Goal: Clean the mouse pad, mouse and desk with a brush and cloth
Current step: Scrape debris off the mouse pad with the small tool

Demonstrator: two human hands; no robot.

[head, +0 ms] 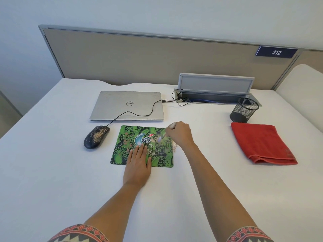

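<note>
Left hand (139, 163) lies flat on the mouse pad (158, 154), fingers straight and together, palm pressing the near half of the pad and spilling over its near edge onto the desk (52, 172). Right hand (178, 135) is curled round a brush (172, 126) over the pad's far right corner. The pale handle end sticks out above the knuckles, and the bristle end is blurred just left of the hand (cannot tell if it touches the pad). The hands are apart, both over the pad. The pad is green with a printed logo and sits mid-desk, just in front of the laptop (127, 105). Pale dust (175, 145) sits at the pad's right edge beside the right wrist. The dark mouse (96, 137) is just left of the pad, not touching it, with tan crumbs on its back. Its cable (139, 114) runs over the closed silver laptop toward the cable tray (215, 84), whose lid stands open. The red cloth (262, 144) lies folded on the desk well to the right, untouched, with a black mesh pen cup (243, 110) just behind it. A beige partition (139, 58) backs the desk and carries a blue "212" sign (276, 52). Patterned sleeves (78, 233) show at the bottom edge.
</note>
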